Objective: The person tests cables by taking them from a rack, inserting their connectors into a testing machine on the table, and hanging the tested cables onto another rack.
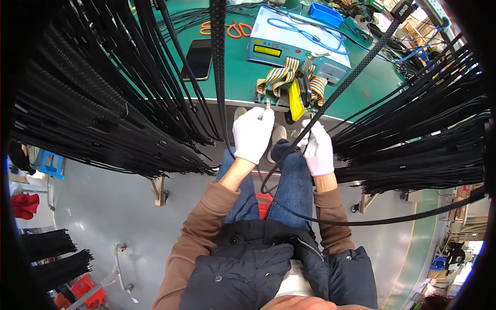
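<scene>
Green bench ahead; my gloved left hand pinches a small metal plug, right hand closes around braided black cable.

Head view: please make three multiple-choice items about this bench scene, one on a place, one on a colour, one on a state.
1. Where do the scissors lie?
A. on the floor
B. on the green bench, behind the phone
C. on the person's lap

2. What colour are the gloves on both hands?
A. white
B. blue
C. black

3. What is the left hand doing?
A. resting flat on a knee
B. hanging free
C. pinching a small connector end at the bench edge

Answers: 1 B, the orange handles rest on the green top; 2 A, left hand and right hand are both in white; 3 C, its fingers close on the metal tip.
</scene>
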Demonstrator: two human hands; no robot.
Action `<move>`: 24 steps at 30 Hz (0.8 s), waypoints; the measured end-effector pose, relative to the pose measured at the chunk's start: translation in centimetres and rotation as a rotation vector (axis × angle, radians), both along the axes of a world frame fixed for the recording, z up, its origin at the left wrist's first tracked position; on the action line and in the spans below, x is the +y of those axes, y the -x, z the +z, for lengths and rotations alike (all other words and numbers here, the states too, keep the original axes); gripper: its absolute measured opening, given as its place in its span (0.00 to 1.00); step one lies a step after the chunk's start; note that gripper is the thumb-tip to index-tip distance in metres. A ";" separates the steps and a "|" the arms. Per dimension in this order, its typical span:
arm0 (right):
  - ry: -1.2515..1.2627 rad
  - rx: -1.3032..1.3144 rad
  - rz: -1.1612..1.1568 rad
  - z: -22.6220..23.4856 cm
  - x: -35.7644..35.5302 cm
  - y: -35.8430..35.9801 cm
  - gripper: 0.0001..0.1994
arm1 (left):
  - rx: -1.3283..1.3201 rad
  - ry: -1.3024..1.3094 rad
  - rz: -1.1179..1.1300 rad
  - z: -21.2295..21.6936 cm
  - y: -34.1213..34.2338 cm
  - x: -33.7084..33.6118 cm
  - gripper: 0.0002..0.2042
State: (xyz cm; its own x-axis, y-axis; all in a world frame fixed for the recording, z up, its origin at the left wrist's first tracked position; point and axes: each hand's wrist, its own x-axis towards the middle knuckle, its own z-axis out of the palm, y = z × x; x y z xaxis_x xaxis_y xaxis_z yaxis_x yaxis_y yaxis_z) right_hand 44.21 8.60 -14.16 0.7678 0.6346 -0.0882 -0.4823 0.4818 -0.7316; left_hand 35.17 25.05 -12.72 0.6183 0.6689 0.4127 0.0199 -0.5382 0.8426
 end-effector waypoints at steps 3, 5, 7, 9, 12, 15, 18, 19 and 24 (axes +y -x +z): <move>0.077 -0.102 -0.073 0.1 0.3 0.0 0.12 | 0.008 -0.048 -0.040 0.2 -0.2 0.9 0.09; 0.103 -0.135 -0.097 0.4 0.5 0.2 0.12 | 0.012 -0.064 -0.054 0.1 -0.3 1.6 0.08; 0.279 -0.257 -0.167 1.3 0.6 0.6 0.11 | 0.015 -0.235 -0.091 -0.2 -0.3 2.7 0.09; 0.455 -0.380 -0.233 2.0 0.9 1.0 0.10 | 0.019 -0.406 -0.126 -0.5 -0.2 3.3 0.10; 0.540 -0.566 -0.333 2.4 0.9 1.1 0.09 | 0.107 -0.266 -0.077 1.2 -0.3 2.2 0.11; 0.625 -0.752 -0.432 2.3 1.0 1.1 0.07 | 0.197 -0.127 -0.029 1.9 -0.2 1.2 0.11; 0.758 -1.009 -0.582 2.1 1.0 0.9 0.06 | 0.156 -0.217 0.089 1.6 -0.6 0.6 0.10; 0.805 -1.094 -0.635 2.1 0.9 0.7 0.06 | 0.141 -0.246 0.125 1.5 -0.9 0.3 0.09; 0.832 -1.104 -0.661 2.1 1.1 0.4 0.07 | -0.035 -0.310 0.100 -0.1 -0.9 1.5 0.10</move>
